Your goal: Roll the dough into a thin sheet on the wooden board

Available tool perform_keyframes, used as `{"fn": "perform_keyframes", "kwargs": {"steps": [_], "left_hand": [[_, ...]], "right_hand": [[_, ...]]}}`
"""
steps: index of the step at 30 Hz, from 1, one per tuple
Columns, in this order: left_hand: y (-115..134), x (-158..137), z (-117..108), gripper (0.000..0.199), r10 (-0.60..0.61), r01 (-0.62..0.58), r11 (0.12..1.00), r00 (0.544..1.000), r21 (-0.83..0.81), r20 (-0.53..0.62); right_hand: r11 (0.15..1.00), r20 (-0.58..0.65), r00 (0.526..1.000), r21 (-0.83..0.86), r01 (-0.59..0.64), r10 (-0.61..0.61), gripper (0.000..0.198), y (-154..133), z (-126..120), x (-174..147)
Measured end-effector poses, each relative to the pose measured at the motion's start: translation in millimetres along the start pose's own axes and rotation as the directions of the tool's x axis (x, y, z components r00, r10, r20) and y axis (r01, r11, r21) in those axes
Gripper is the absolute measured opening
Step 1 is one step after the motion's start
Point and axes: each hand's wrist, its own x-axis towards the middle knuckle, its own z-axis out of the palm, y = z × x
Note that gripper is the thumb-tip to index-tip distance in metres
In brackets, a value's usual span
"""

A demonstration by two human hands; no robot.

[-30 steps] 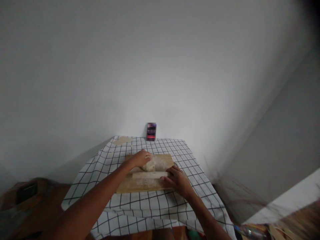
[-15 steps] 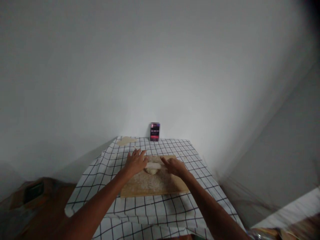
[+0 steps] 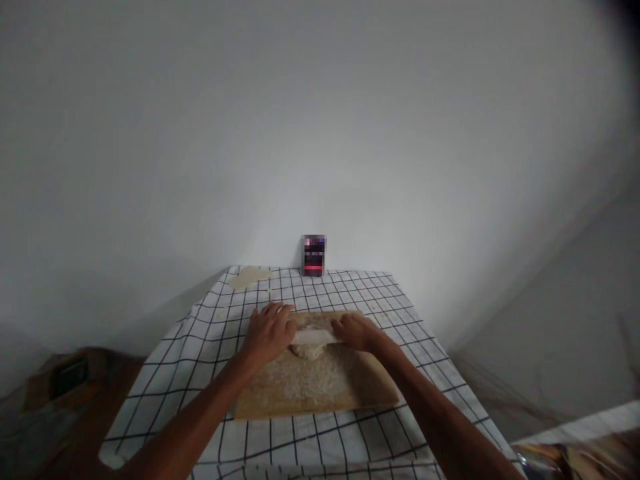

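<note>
Right, here are the two hands, set apart, one at either end of the rolling pin; the left hand (image 3: 269,331) lies over its end, fingers reaching forward and a little spread, though how firmly it grips I cannot tell; the right hand (image 3: 357,331) is curled into a loose fist, clamped on the other end; between them the rolling pin (image 3: 314,337) runs crosswise, pale, its middle in plain view and both ends covered; and there's the dough (image 3: 309,352), a small, pale lump right under the pin, its near side bulging out towards the person; under all of that sits the wooden board (image 3: 310,393), dusted pale across its near half, a shadow falling over its right side beneath the right forearm; further out, the checked cloth (image 3: 350,293), white with dark lines, spreads over the table, rumpled along the near edge; at its far left corner lies a flat, pale sheet (image 3: 250,277), well apart from the board; at the far edge, a dark block (image 3: 314,257), blurred into squares with a red stripe, stands upright by the pale wall (image 3: 320,133); and down at the lower left, dim and indistinct, a brown box (image 3: 70,378).
</note>
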Motion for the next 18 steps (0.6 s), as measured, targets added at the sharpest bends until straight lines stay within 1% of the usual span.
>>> {"fn": "perform_keyframes", "kwargs": {"steps": [1,3,6,11,14,16,18], "left_hand": [[2.6,-1.0,-2.6,0.040,0.000,0.000,1.000,1.000,-0.004,0.001],[8.0,-4.2,-8.4,0.039,0.001,-0.001,1.000,1.000,-0.005,-0.002],[15.4,-10.4,-16.7,0.036,-0.003,0.003,1.000,1.000,0.005,-0.009],[24.4,-22.6,-28.5,0.030,0.028,-0.029,0.999,1.000,0.017,0.006],[27.7,-30.4,-31.9,0.029,0.051,-0.051,0.998,0.999,0.031,0.011],[27.9,-34.1,-31.1,0.031,0.061,-0.061,0.998,0.998,0.032,0.013],[26.0,-34.6,-28.0,0.033,0.069,-0.070,0.997,0.998,0.029,0.011]], "right_hand": [[0.999,0.002,1.000,-0.045,0.003,-0.003,0.043,-2.5,1.6,-5.1],[0.993,-0.039,0.999,-0.114,-0.004,0.000,0.042,-7.7,5.9,-15.6],[0.988,-0.114,0.993,-0.147,-0.051,0.034,0.042,-13.6,13.7,-29.6],[0.994,-0.231,0.972,-0.088,-0.072,0.050,0.045,-19.8,24.8,-44.5],[0.993,-0.305,0.945,0.007,-0.120,0.117,0.052,-25.9,27.9,-51.0],[0.987,-0.320,0.933,0.064,-0.150,0.163,0.060,-29.7,27.5,-53.9],[0.986,-0.294,0.941,0.062,-0.154,0.165,0.063,-31.5,24.8,-53.8]]}}
